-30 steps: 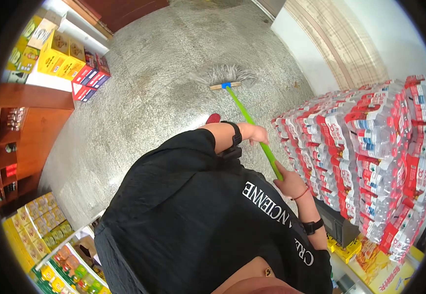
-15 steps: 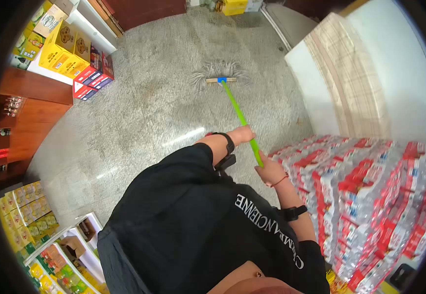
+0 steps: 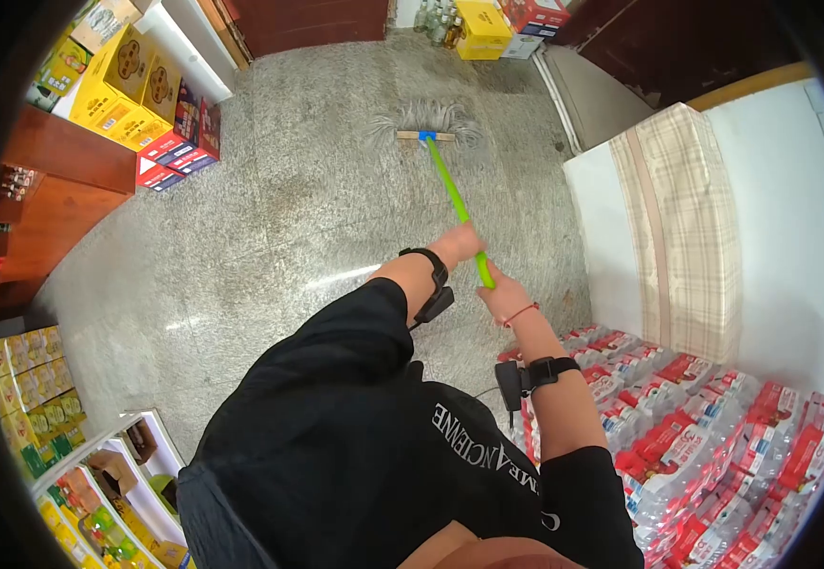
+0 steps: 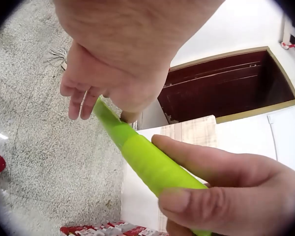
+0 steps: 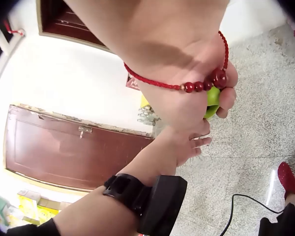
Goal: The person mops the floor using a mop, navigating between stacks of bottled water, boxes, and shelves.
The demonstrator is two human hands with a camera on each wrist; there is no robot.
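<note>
A mop with a grey string head (image 3: 440,116), a blue clamp (image 3: 426,136) and a green handle (image 3: 452,190) lies with its strings spread on the floor. My left hand (image 3: 459,244) grips the handle below its middle in the head view. Nearer my body, my right hand (image 3: 505,298), with a red bracelet, holds the handle's end. In the left wrist view the right thumb and fingers (image 4: 236,184) wrap the green grip (image 4: 152,164), with the left hand (image 4: 113,78) above. The right wrist view shows the right palm (image 5: 179,98) around the hollow handle end (image 5: 213,104).
Stacked bottle packs (image 3: 677,446) stand at the right, below a plaid-covered block (image 3: 687,228). Yellow boxes (image 3: 128,90) and a wooden shelf (image 3: 75,218) line the left. Bottles and a yellow carton (image 3: 483,30) stand at the back. Speckled floor (image 3: 308,180) surrounds the mop.
The mop head appears slightly higher in the head view. Both hands have shifted up and left there, closer together along the handle. The view has tilted, showing more of the back and bottle-pack tops.
</note>
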